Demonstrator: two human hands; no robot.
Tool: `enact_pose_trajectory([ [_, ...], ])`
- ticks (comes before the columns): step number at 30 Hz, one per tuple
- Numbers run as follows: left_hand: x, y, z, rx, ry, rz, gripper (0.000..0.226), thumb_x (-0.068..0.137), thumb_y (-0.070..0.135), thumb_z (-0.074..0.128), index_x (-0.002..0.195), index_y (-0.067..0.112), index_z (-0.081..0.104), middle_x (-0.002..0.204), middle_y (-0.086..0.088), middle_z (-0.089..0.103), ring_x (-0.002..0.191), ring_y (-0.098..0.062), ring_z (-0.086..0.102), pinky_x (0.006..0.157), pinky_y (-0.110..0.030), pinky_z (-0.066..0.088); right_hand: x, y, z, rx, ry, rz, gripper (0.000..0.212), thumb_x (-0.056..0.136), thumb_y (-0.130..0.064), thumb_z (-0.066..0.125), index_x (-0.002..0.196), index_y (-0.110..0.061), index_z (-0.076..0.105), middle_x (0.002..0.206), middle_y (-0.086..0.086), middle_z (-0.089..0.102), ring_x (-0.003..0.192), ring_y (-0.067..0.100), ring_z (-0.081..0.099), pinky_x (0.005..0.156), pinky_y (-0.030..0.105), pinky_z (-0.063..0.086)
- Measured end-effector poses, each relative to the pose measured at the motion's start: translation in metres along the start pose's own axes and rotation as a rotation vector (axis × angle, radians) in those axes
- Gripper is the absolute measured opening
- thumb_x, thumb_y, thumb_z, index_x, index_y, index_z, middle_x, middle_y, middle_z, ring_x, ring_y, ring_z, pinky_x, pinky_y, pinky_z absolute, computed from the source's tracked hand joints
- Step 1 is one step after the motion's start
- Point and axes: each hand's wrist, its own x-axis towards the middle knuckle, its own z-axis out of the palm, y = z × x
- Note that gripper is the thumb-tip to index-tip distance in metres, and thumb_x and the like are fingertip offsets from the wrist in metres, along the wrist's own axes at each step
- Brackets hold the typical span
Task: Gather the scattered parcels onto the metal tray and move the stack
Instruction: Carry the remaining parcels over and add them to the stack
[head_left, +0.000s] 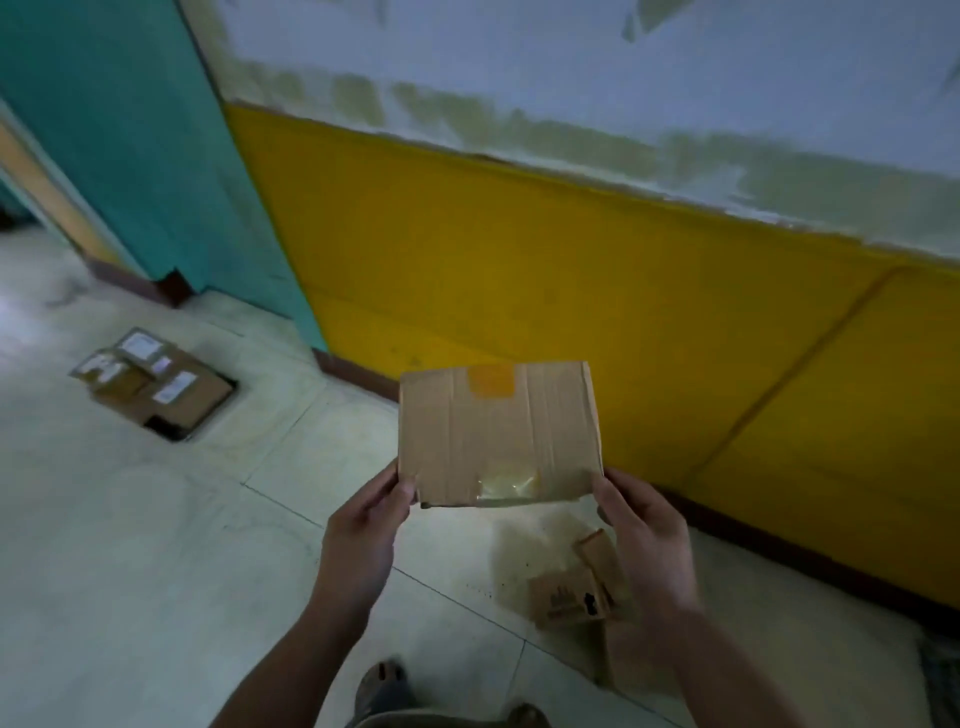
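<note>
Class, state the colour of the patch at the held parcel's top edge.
Orange patch on the brown parcel; clearest in the head view.

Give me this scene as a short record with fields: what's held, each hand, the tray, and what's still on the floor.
held: flat cardboard parcel, lifted above the floor, facing the yellow wall
left hand: grips the parcel's near left corner
right hand: grips the parcel's near right corner
tray: on the floor, far left, dark edge showing under a pile of labelled parcels
still loose: small cardboard parcels on the floor below the right hand
task state: held parcel not yet on the tray
</note>
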Motion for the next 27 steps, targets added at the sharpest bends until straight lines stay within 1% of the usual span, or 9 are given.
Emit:
enact_pose_trajectory([
  [4,-0.011,-0.009,-0.063,-0.067,0.164,-0.017,0.032,0.094,0.025,0.062,0.126,0.028,0.064,0.097,0.025,0.069,0.105,-0.016,0.066,0.098,-0.039,0.049,-0.011,-0.008,0.059,-0.030,-0.120,-0.038,0.026,0.095,-0.027,0.060,0.088,-0.052,0.061,0.084,-0.033,0.066,0.093,0.000,0.061,0.074,0.026,0.047],
  [7,-0.019,-0.016,-0.116,-0.104,0.258,-0.012,0.028,0.093,0.029,0.062,0.121,0.034,0.066,0.098,0.025,0.071,0.105,-0.015,0.066,0.096,-0.038,0.050,-0.024,-0.012,0.112,-0.033,-0.221,-0.061,0.027,0.095,-0.022,0.061,0.090,-0.049,0.063,0.098,-0.028,0.064,0.095,0.000,0.060,0.082,0.026,0.048],
  [9,-0.023,-0.022,-0.155,-0.119,0.302,-0.019,0.024,0.094,0.030,0.061,0.114,0.042,0.066,0.092,0.030,0.070,0.103,-0.012,0.066,0.096,-0.036,0.050,-0.037,-0.015,0.149,-0.036,-0.290,-0.058,0.024,0.095,-0.024,0.061,0.091,-0.047,0.063,0.096,-0.030,0.063,0.095,-0.001,0.060,0.081,0.023,0.047],
  [10,-0.024,-0.023,-0.171,-0.118,0.320,-0.020,0.024,0.094,0.030,0.061,0.112,0.044,0.065,0.091,0.031,0.070,0.102,-0.011,0.066,0.096,-0.036,0.049,-0.043,-0.016,0.166,-0.039,-0.312,-0.054,0.022,0.096,-0.025,0.060,0.091,-0.047,0.063,0.094,-0.031,0.062,0.094,-0.002,0.060,0.077,0.020,0.046],
  [12,-0.027,-0.030,-0.210,-0.123,0.365,-0.018,0.024,0.095,0.030,0.060,0.112,0.045,0.065,0.094,0.028,0.071,0.101,-0.012,0.066,0.097,-0.037,0.050,-0.058,-0.018,0.204,-0.079,-0.357,-0.052,0.018,0.096,-0.027,0.059,0.094,-0.045,0.062,0.092,-0.031,0.061,0.093,-0.001,0.060,0.071,0.017,0.043],
  [17,-0.025,-0.040,-0.294,-0.164,0.430,-0.020,0.023,0.094,0.030,0.060,0.107,0.049,0.066,0.103,0.025,0.071,0.105,-0.009,0.065,0.099,-0.036,0.048,-0.085,-0.019,0.293,-0.106,-0.402,-0.038,0.019,0.094,-0.024,0.062,0.101,-0.040,0.070,0.099,-0.025,0.069,0.100,0.003,0.063,0.090,0.029,0.051],
  [20,-0.018,-0.041,-0.325,-0.184,0.457,-0.026,0.024,0.095,0.028,0.059,0.106,0.048,0.066,0.099,0.026,0.072,0.104,-0.009,0.065,0.096,-0.033,0.048,-0.092,-0.026,0.329,-0.108,-0.439,-0.041,0.018,0.094,-0.024,0.062,0.101,-0.038,0.070,0.096,-0.025,0.069,0.101,0.004,0.063,0.091,0.031,0.052],
  [24,-0.004,-0.045,-0.356,-0.217,0.486,-0.040,0.025,0.095,0.032,0.058,0.116,0.043,0.063,0.091,0.034,0.069,0.102,-0.007,0.064,0.091,-0.029,0.046,-0.089,-0.031,0.370,-0.130,-0.494,-0.037,0.019,0.093,-0.023,0.063,0.100,-0.039,0.069,0.095,-0.023,0.070,0.100,0.005,0.064,0.088,0.028,0.053],
  [27,0.017,-0.046,-0.377,-0.229,0.519,-0.063,0.024,0.094,0.033,0.059,0.113,0.046,0.063,0.092,0.034,0.069,0.103,-0.008,0.063,0.092,-0.030,0.047,-0.078,-0.034,0.404,-0.133,-0.535,-0.032,0.021,0.093,-0.022,0.064,0.096,-0.042,0.068,0.092,-0.026,0.070,0.099,0.005,0.064,0.089,0.028,0.053],
])
